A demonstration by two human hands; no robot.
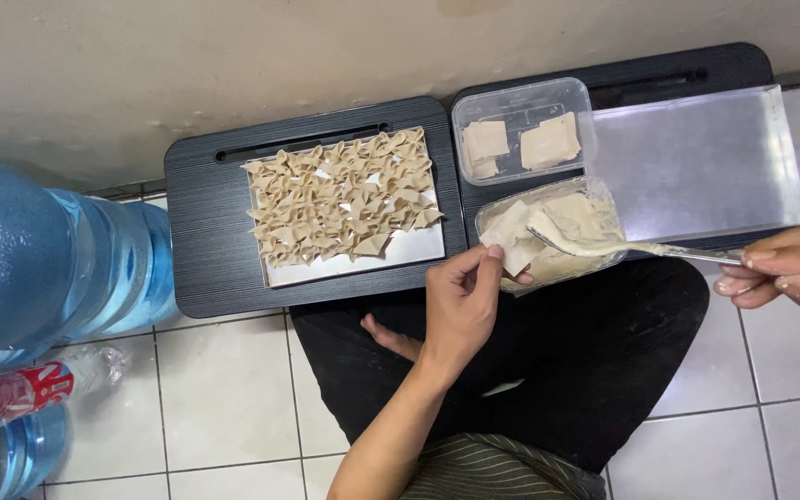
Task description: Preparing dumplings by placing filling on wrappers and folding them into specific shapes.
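A square dough wrapper (pixel 509 243), pale beige and thin, lies flat, pinched at its near edge and reaching over the rim of a clear plastic tub (pixel 604 199). The tub sits tilted on the front edge of a black lap tray, smeared inside with pale, creamy filling (pixel 578 218). A metal spoon (pixel 604 246) lies almost level across the tub, handle to the right, its bowl loaded with filling and resting just over the wrapper's far corner.
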